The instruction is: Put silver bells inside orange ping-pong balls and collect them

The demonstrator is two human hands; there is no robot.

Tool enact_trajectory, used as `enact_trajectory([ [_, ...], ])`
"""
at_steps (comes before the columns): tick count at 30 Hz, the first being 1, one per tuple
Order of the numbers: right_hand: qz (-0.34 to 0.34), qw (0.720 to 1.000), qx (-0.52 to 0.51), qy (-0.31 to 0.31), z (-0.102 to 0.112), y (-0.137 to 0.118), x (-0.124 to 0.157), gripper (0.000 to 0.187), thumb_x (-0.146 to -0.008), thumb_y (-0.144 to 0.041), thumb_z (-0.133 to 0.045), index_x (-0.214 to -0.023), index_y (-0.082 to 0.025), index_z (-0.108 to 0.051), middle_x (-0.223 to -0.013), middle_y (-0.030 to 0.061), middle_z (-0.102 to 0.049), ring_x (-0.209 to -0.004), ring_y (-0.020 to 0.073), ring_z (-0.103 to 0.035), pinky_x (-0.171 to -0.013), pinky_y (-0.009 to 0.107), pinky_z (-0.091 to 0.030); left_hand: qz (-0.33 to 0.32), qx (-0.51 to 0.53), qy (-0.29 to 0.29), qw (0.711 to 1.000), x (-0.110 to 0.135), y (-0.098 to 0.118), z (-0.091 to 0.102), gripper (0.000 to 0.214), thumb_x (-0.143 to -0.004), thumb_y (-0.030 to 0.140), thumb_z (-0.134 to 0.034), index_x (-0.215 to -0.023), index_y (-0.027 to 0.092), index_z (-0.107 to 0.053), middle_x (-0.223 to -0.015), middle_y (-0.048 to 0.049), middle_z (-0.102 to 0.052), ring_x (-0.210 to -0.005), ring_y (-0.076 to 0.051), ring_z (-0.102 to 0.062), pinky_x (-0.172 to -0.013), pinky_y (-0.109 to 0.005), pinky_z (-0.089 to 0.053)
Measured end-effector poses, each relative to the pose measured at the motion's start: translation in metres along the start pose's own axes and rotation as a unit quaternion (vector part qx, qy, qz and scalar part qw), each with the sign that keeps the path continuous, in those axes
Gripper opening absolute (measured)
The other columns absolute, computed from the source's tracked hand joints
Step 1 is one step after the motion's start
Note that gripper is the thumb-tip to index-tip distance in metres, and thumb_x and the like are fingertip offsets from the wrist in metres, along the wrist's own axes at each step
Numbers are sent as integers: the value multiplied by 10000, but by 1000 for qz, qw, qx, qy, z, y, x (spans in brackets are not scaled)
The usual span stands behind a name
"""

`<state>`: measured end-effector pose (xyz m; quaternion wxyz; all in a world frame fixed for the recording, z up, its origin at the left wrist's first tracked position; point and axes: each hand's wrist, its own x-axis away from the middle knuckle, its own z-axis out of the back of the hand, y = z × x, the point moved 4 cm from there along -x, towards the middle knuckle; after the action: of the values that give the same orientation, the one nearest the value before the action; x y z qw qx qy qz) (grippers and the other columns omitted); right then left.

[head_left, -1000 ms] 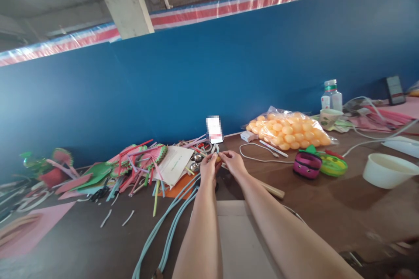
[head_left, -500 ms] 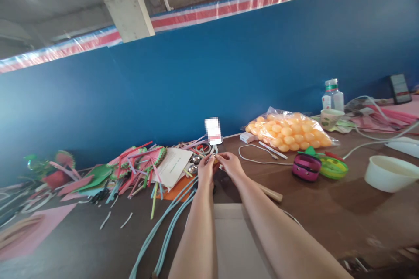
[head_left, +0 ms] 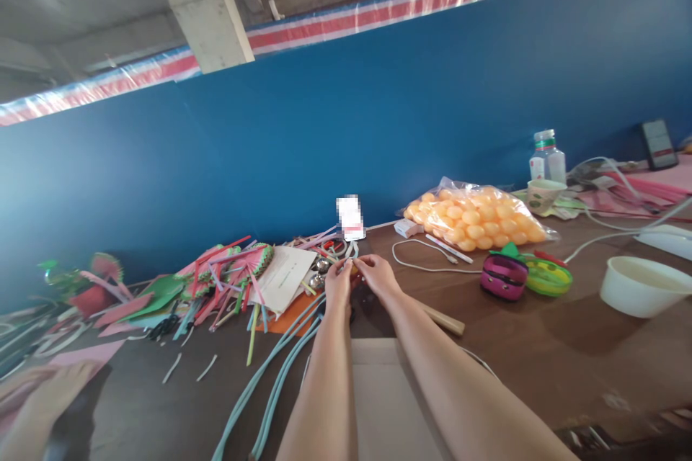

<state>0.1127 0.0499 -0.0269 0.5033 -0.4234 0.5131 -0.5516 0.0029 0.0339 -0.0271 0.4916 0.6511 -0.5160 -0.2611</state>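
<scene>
My left hand (head_left: 339,281) and my right hand (head_left: 377,275) meet fingertip to fingertip over the middle of the table. Both are closed in a pinch. What sits between the fingers is too small to make out; a whitish looped strip (head_left: 352,249) shows just beyond them, and I cannot tell whether it is held. Shiny metal balls (head_left: 316,281) lie to the left of my left hand. Beneath and left of my left wrist run pale blue cords (head_left: 281,367). A wooden stick (head_left: 443,318) lies partly hidden by my right forearm.
Drinking straws and paper pieces (head_left: 232,266) are heaped at left. A co-worker's hands (head_left: 54,389) rest on pink paper (head_left: 100,356). Rightward are a bag of orange balls (head_left: 476,216), a purple case (head_left: 504,276) and a white bowl (head_left: 643,292). A phone (head_left: 352,220) stands against the blue partition (head_left: 335,122).
A co-worker's hand and forearm have come further into view over the pink paper at lower left. My hands stay together in nearly the same place; the view has shifted slightly.
</scene>
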Motion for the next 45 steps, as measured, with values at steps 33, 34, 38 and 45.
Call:
enact_trajectory([
  [33,-12,1000,-9,-8,-1,-1,1,269,-820,-393,-614,-910,-158,-708,-863,72,-732,-773,181,-677,-666,260,-527,3,-15,-3,1000,5,4,-4,155,-808,202,-684,-946,144,-647,-769,-45,-673,-595,-142,-651,-657,-309,-561],
  [34,-13,1000,-9,-9,-1,0,1,268,-821,-390,-613,-913,-157,-710,-865,73,-732,-775,181,-678,-667,261,-528,4,-14,-2,1000,5,4,-3,160,-805,203,-688,-948,144,-647,-768,-46,-673,-594,-142,-651,-662,-310,-561],
  [38,-13,1000,-4,-7,-1,0,0,256,-828,-377,-606,-908,-158,-712,-861,76,-731,-781,184,-680,-674,262,-530,4,-15,2,1000,5,3,-3,187,-785,219,-713,-947,149,-652,-771,-49,-677,-621,-155,-667,-682,-321,-564],
  [45,-13,1000,6,-11,-2,1,-1,269,-835,-391,-600,-916,-161,-711,-871,73,-730,-786,177,-677,-673,254,-527,3,-23,0,1000,7,6,-3,163,-788,217,-710,-919,139,-653,-747,-50,-681,-607,-156,-665,-666,-320,-565],
])
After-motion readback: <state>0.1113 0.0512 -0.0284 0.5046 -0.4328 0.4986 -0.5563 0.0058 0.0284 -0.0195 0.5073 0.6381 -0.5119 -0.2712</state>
